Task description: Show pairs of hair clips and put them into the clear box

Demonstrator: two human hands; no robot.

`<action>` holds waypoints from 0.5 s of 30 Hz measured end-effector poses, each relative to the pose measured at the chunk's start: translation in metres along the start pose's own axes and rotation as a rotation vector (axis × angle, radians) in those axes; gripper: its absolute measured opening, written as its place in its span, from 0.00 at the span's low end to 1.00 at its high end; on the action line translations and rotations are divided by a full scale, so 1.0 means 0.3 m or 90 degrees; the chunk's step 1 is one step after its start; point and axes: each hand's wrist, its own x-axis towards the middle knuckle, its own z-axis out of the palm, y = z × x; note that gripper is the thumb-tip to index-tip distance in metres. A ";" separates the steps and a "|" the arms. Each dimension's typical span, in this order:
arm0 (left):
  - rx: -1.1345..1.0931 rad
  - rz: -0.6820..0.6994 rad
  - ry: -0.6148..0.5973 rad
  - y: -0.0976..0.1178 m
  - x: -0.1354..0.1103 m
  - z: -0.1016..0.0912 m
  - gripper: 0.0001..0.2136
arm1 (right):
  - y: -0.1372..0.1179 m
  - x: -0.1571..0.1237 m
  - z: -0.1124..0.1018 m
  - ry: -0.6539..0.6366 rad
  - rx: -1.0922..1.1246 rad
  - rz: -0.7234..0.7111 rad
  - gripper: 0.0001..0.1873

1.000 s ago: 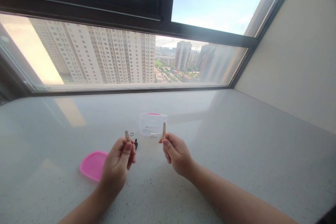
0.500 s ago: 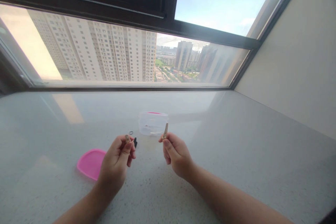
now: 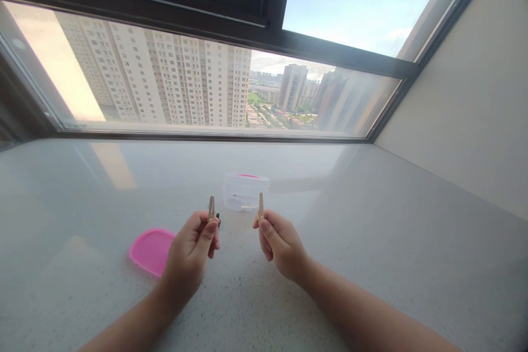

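My left hand [image 3: 192, 250] is closed, thumb against fingers, on a slim gold-coloured hair clip [image 3: 212, 208] that points upward. Opposite it, my right hand [image 3: 282, 245] pinches a second gold hair clip [image 3: 260, 204], also upright, and the two are held a short way apart. Fingers cover the lower ends of both. Just behind my left fingertips a small dark object [image 3: 219, 219] shows in part; its kind I cannot make out. Beyond my hands stands a clear plastic box [image 3: 237, 190] with a few small things inside, too blurred to name.
A pink lid [image 3: 150, 250] lies on the speckled pale sill [image 3: 371, 231] at the left, partly behind my left wrist. A dark-framed window [image 3: 214, 136] closes off the back, and a white wall [image 3: 466, 93] rises on the right.
The hair clip in my left hand has turned upright and now shows much more of its length. Both hands appear slightly further right as the view has shifted a little.
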 end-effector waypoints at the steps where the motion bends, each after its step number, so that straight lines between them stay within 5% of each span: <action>1: 0.000 0.000 -0.001 0.000 0.000 0.001 0.13 | 0.000 0.000 0.001 -0.001 -0.001 0.000 0.19; 15: 0.046 0.013 -0.034 -0.017 -0.012 -0.008 0.15 | -0.004 0.005 0.002 -0.007 -0.059 -0.011 0.19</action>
